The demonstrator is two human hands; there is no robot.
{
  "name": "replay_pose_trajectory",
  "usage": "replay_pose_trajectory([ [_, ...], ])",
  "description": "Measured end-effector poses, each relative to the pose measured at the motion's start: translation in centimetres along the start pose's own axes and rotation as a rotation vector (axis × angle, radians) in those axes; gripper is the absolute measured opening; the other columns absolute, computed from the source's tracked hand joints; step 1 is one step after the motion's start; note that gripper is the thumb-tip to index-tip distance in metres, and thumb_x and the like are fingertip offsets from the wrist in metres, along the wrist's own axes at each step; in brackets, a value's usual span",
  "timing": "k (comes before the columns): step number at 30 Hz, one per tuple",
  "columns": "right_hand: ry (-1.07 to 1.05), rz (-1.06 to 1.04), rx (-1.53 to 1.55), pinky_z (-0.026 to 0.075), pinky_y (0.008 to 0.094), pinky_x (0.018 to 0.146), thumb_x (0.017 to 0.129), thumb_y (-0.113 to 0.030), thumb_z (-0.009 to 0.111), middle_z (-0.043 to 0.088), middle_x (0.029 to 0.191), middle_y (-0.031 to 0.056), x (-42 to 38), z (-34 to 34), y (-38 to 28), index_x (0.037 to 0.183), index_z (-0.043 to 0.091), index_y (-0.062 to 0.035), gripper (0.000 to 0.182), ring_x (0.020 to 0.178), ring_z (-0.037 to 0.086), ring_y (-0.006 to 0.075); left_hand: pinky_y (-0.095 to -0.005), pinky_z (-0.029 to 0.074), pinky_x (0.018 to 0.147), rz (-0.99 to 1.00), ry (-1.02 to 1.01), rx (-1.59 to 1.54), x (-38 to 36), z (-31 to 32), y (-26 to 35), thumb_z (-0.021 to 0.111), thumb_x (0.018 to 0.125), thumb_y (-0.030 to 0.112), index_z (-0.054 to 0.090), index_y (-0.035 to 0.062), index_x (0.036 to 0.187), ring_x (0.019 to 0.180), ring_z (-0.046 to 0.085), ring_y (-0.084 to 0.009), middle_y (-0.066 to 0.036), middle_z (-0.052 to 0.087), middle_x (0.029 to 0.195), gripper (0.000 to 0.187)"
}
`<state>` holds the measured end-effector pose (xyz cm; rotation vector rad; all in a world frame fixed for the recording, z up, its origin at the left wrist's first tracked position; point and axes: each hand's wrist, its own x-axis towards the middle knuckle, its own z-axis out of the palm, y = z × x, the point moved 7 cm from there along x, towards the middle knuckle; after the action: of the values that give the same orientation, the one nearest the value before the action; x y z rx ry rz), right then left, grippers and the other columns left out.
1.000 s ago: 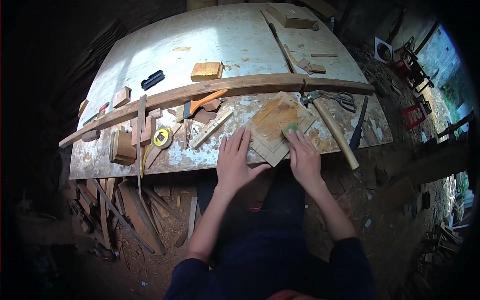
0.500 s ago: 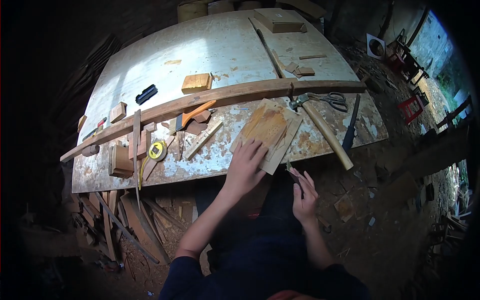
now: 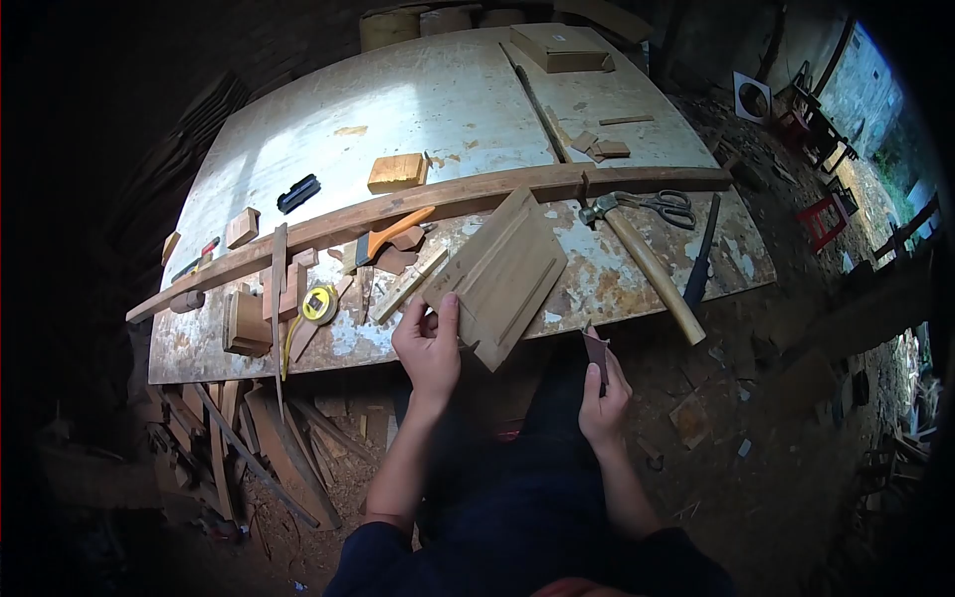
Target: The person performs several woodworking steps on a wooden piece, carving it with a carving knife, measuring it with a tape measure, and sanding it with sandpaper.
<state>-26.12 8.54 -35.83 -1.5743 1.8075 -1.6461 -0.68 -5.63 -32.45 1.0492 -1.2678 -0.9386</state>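
My left hand (image 3: 430, 348) grips the near left corner of a wooden panel (image 3: 507, 274), thumb on its upper face. The panel is tilted up off the bench, and straight grooves or raised strips run along the face I see. My right hand (image 3: 605, 403) is closed on a folded piece of brown sandpaper (image 3: 597, 353), held just off the front edge of the bench and apart from the panel. A claw hammer (image 3: 642, 259) lies to the right of the panel, and a small wooden strip (image 3: 410, 287) lies to its left.
The worn workbench (image 3: 607, 284) carries a long wooden beam (image 3: 448, 202) across it. Around it lie scissors (image 3: 668, 207), a dark-handled saw or blade (image 3: 702, 254), an orange-handled brush (image 3: 393, 237), a tape measure (image 3: 318, 304) and wood blocks (image 3: 397, 172). Offcuts (image 3: 269, 448) lean below.
The panel has been lifted and turned, so a grooved face now shows. My left hand has gone from lying flat on it to gripping its corner. The sandpaper stays in my right hand.
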Motion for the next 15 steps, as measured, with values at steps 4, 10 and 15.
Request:
replay_pose_trajectory([
  [4,-0.013,-0.053,-0.024,0.05,0.0443,0.118,0.105,0.0,0.058,0.071,0.145,0.0228,-0.1,0.7,0.2,0.143,0.066,0.0079,0.039,0.138,0.066,0.0389,-0.0229,0.056,0.068,-0.125,-0.032,-0.056,0.7,0.0,-3.3,0.07,0.111,0.016,0.071,-0.0098,0.127,0.086,0.067,-0.006,-0.01,0.076,0.108,0.03],
  [10,-0.051,-0.093,-0.071,0.049,0.0452,0.119,0.103,0.001,0.06,0.071,0.145,0.0214,-0.1,0.9,0.5,0.142,0.067,0.0078,0.04,0.14,0.064,0.0381,-0.033,0.061,0.073,-0.366,-0.195,-0.113,0.1,0.8,-4.5,0.074,0.107,0.024,0.001,-0.008,0.173,0.078,0.071,-0.0181,-0.018,0.075,0.108,0.103],
  [15,-0.052,-0.075,-0.079,0.048,0.0457,0.119,0.104,0.001,0.06,0.071,0.146,0.0205,-0.2,1.0,0.5,0.143,0.067,0.0076,0.04,0.14,0.064,0.0385,-0.0316,0.052,0.058,-0.209,-0.32,0.467,0.7,0.3,-2.9,0.081,0.101,0.036,-0.001,-0.0077,0.173,0.066,0.064,-0.0142,-0.01,0.07,0.083,0.118],
])
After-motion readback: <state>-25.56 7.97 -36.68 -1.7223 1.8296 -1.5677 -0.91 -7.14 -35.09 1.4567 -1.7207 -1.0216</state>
